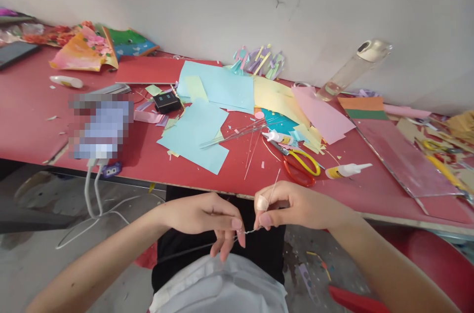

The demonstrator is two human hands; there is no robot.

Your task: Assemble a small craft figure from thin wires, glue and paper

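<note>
near the table edge (207,189), both hands (202,214) (299,207) hold twisted wire (249,232).

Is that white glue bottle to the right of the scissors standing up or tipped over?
Tipped over: the white glue bottle lies on its side on the red table, its long nozzle pointing right in the picture.

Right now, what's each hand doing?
Left hand: loosely curled at the wire; whether it grips cannot be told.
Right hand: closed, holding the wire.
</note>
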